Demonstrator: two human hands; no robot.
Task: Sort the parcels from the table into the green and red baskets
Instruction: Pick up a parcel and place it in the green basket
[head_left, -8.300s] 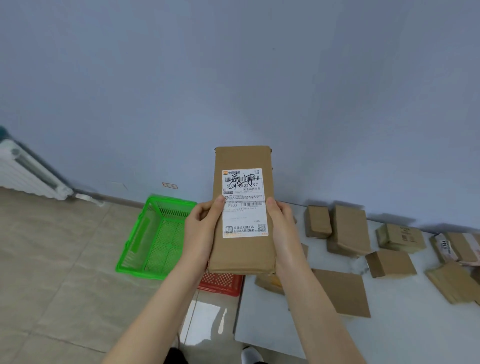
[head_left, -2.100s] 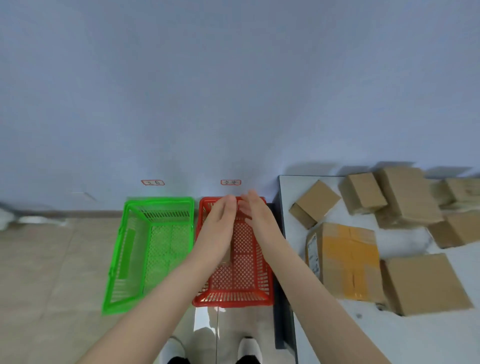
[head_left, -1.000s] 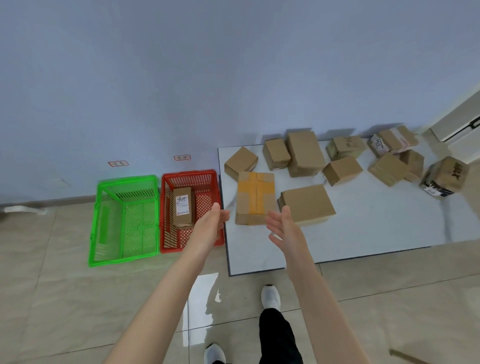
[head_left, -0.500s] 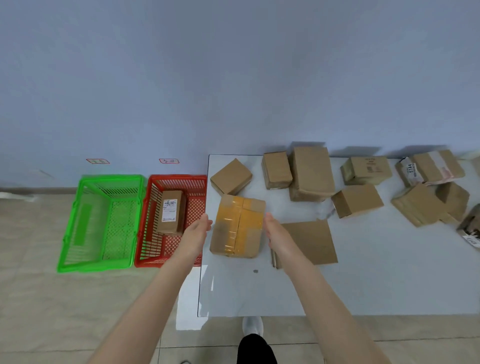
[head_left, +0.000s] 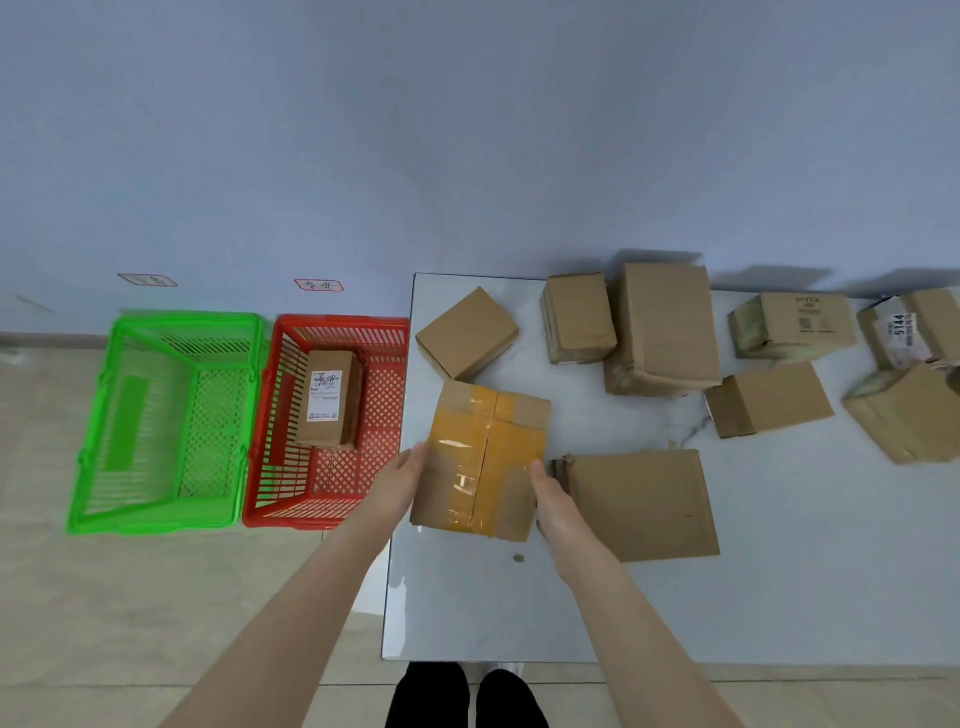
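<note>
Between the fingers of the left hand (head_left: 402, 475) and right hand (head_left: 551, 496), the yellow-taped parcel (head_left: 483, 460) is now clamped at both sides on the table (head_left: 779, 561); half a second ago they only approached it. Lifting and reading comes next, probably.

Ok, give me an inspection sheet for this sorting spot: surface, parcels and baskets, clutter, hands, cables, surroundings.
Surface: pale table, small dark speck near the front.
Job's things: taped parcel between both hands; red basket holds one labelled parcel; green basket holds no parcel; eight more brown parcels lie on the table.
Clutter: nothing seen.
Hands: left hand and right hand press the taped parcel's sides.
Cables: nothing seen.
Surroundings: blue wall, two small wall labels above the baskets, tiled floor.
</note>
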